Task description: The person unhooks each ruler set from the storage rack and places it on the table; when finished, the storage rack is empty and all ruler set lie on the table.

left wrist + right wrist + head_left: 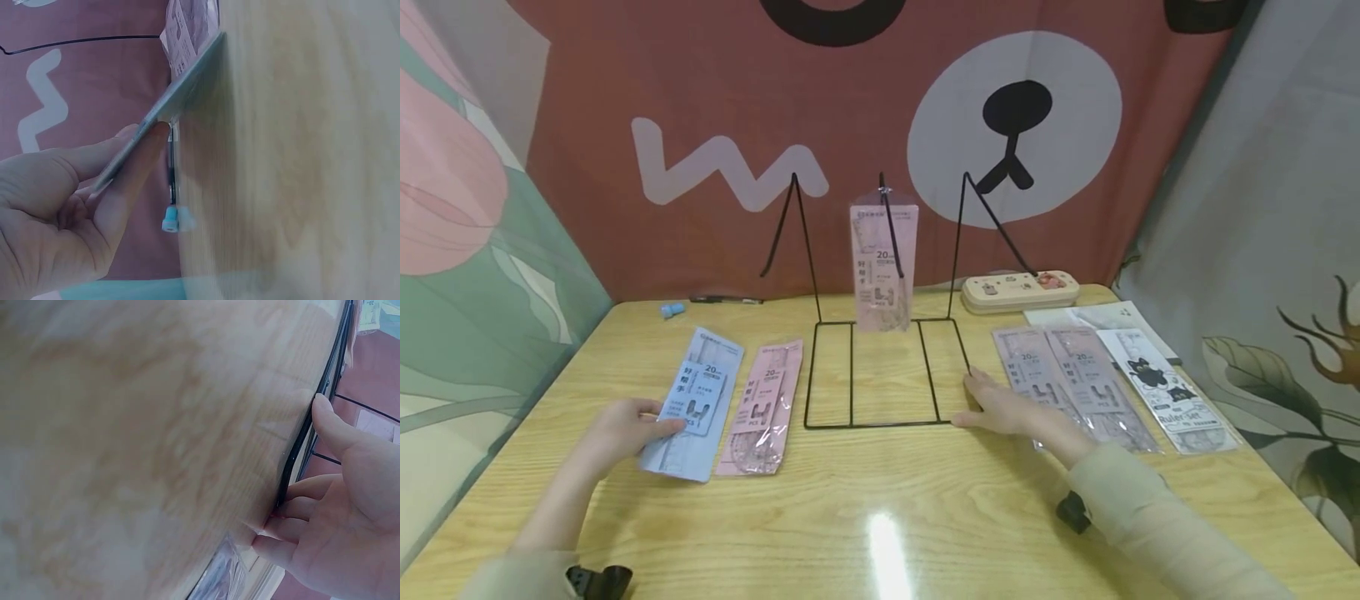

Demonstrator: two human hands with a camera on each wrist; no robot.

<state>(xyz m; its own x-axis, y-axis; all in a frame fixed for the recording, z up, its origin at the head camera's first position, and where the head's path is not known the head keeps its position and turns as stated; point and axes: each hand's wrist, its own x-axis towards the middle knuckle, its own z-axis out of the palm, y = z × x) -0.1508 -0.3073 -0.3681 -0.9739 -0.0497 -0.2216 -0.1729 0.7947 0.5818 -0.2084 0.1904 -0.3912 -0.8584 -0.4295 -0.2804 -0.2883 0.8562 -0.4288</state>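
In the head view my left hand (625,429) pinches a blue ruler set package (692,408) by its left edge, thumb on the front. The left wrist view shows the package (159,112) tilted, its near side lifted off the table. A pink ruler set package (762,408) lies just to its right. My right hand (1011,406) rests at the front right corner of a black wire display rack (887,425), thumb and fingers spread, touching its base wires (303,434). Another pink ruler set package (883,267) hangs on the rack's middle hook.
Right of the rack lie two pinkish ruler set packages (1086,375) and a white cat-print ruler set (1172,392). A cream pencil case (1019,292) stands behind them. At the back left are a small blue item (672,310) and a black pen (726,300).
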